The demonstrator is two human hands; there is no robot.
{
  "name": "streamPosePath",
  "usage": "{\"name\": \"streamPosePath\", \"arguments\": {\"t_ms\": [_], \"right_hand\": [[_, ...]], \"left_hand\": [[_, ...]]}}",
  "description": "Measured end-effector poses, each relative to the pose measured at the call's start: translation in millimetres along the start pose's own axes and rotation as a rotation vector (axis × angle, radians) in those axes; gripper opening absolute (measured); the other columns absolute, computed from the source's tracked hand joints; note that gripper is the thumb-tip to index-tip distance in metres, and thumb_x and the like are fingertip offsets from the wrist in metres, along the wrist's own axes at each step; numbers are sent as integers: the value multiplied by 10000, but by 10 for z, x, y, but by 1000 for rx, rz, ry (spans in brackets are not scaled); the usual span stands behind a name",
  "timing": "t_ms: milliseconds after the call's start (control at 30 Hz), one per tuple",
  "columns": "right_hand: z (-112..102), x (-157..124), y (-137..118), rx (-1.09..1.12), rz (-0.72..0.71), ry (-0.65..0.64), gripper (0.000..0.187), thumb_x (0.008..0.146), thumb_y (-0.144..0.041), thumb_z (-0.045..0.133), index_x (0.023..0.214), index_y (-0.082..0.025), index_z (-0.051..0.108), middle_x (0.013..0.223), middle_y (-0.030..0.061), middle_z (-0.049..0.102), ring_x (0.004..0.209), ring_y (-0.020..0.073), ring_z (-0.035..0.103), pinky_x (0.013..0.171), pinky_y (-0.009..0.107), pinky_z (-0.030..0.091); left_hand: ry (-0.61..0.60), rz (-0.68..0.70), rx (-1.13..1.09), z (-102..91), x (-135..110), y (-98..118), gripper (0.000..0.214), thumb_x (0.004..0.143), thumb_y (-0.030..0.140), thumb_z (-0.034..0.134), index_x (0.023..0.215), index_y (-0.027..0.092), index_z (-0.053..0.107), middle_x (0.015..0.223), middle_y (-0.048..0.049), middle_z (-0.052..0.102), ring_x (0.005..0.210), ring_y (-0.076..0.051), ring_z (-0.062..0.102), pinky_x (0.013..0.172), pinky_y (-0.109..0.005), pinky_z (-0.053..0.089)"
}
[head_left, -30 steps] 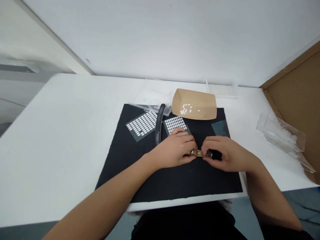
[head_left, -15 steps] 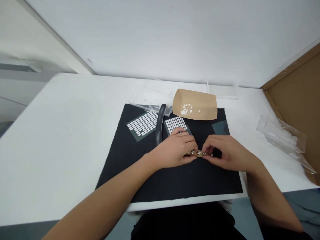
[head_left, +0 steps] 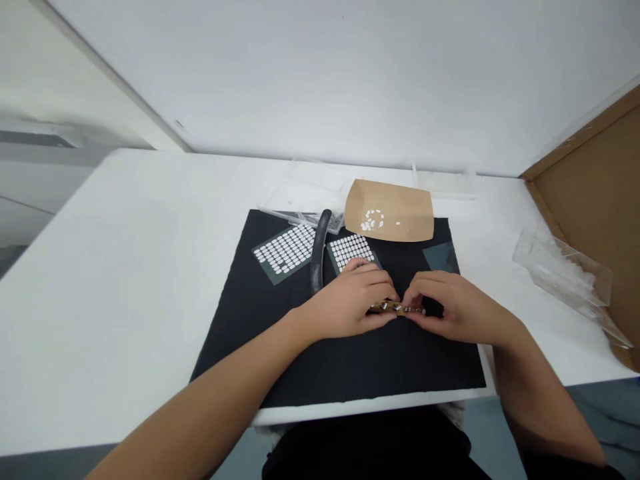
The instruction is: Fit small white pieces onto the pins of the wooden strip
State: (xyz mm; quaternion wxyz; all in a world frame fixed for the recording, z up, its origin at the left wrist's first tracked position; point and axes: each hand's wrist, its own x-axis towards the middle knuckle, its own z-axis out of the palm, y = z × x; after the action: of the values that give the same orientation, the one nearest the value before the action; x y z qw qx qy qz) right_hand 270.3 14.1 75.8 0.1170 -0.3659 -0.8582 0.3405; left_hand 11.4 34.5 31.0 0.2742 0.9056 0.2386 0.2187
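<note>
My left hand [head_left: 357, 300] and my right hand [head_left: 445, 303] pinch a narrow tan strip with small shiny dark and white pieces [head_left: 390, 306] between them, low over the black mat [head_left: 350, 367]. The left fingertips close on its left part, the right thumb and fingers on its right part. Much of the strip is hidden by the fingers. Just beyond my left hand lies a sheet of white oval stickers [head_left: 353, 250], partly covered by the hand. A curved black bar [head_left: 319, 257] lies to its left, beside a second sticker sheet [head_left: 285, 253].
A brown paper tray [head_left: 400, 230] with loose white ovals stands at the mat's back edge. Clear plastic trays [head_left: 300, 190] lie behind it on the left. A dark green sheet [head_left: 440, 257] is at right. Clear containers [head_left: 565, 270] and a cardboard box [head_left: 595, 173] stand further right.
The strip has tilted slightly between my fingers, so its pieces show from a different angle. Both hands keep their grip and have hardly moved.
</note>
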Motion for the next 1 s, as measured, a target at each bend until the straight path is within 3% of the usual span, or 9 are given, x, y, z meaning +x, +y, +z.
{"name": "streamPosePath", "arguments": {"t_ms": [300, 1000], "right_hand": [[-2, 9, -9, -16, -10, 1, 84, 972, -174, 697, 1017, -239, 665, 933, -3, 710, 869, 172, 664, 780, 313, 507], [-6, 11, -20, -46, -1, -6, 66, 987, -206, 681, 1042, -243, 678, 944, 5, 731, 879, 186, 674, 791, 332, 495]], "left_hand": [[-8, 44, -61, 32, 15, -1, 162, 1066, 289, 619, 1121, 194, 739, 1053, -71, 752, 1045, -236, 641, 988, -395, 456], [56, 49, -35, 71, 32, 12, 166, 1062, 313, 641, 1021, 187, 742, 943, -66, 746, 972, -229, 611, 910, -369, 504]]}}
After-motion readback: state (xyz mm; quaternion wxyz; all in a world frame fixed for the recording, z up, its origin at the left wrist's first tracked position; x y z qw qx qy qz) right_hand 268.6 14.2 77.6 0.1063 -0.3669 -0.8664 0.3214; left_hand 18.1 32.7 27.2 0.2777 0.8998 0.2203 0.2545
